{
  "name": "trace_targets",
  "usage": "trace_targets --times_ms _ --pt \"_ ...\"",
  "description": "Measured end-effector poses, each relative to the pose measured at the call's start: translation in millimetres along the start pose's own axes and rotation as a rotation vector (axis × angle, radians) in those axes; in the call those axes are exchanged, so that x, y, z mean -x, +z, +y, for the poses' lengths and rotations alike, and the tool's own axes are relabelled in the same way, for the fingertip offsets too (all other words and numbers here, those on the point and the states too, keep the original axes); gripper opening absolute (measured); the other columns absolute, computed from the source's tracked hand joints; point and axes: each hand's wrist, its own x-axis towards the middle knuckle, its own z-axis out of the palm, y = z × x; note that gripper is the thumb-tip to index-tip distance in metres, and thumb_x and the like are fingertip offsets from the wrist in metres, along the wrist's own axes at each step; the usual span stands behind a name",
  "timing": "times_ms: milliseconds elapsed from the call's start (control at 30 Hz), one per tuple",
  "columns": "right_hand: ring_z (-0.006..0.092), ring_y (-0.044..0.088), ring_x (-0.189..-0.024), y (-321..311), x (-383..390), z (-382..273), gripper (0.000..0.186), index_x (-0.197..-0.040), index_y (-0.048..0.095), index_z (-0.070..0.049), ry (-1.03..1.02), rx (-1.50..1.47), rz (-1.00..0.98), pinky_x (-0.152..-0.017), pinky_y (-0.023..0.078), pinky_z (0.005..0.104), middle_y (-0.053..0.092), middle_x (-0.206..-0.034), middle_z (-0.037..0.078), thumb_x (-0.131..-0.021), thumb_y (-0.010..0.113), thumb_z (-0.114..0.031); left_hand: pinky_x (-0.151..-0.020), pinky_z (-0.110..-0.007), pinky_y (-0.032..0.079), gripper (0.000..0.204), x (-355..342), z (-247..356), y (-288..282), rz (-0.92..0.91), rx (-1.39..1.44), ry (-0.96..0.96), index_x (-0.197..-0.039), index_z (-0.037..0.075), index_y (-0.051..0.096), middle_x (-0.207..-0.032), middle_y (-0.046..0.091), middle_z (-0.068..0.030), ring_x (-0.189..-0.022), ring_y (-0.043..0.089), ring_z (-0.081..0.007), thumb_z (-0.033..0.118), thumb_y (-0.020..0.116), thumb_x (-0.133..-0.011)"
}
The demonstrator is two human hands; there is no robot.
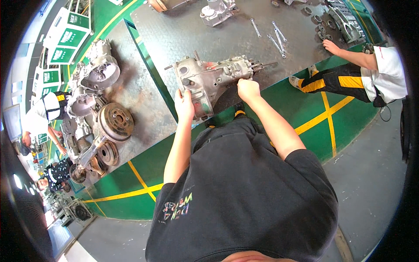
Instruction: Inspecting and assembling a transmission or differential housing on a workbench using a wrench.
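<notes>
A grey metal gearbox (218, 75) lies at the near edge of the steel-topped workbench, its bell-shaped end to the left and a thin shaft pointing right. My left hand (185, 105) grips the rim of the wide left end, its thumb up along the casting. Against the near side of the narrower right end, my right hand (248, 90) is closed on the gearbox; its fingertips are hidden beneath. Several wrenches (278, 40) rest on the bench beyond the gearbox, to the right.
On the left bench stand bell housings (101, 72) and a brake drum (115, 121). Another casting (217, 12) sits at the far side. Ring-shaped parts (321, 35) lie far right, where a co-worker's hand (331, 47) reaches in. More people work at the far left.
</notes>
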Motion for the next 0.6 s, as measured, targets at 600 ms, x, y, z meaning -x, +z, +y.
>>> trace_targets --times_ms 600 --pt "0.036 0.069 -0.079 -13 -1 4 0.028 -0.084 0.072 -0.004 -0.002 -0.067 -0.076 -0.071 0.054 0.0466 0.07 -0.083 0.018 -0.088 0.058 -0.028 -0.084 -0.034 0.048 0.041 3 12 3 0.068 -0.063 -0.098 -0.124 -0.006 0.053 -0.11 0.065 -0.0185 -0.094 0.061 -0.0228 0.023 0.053 -0.096"
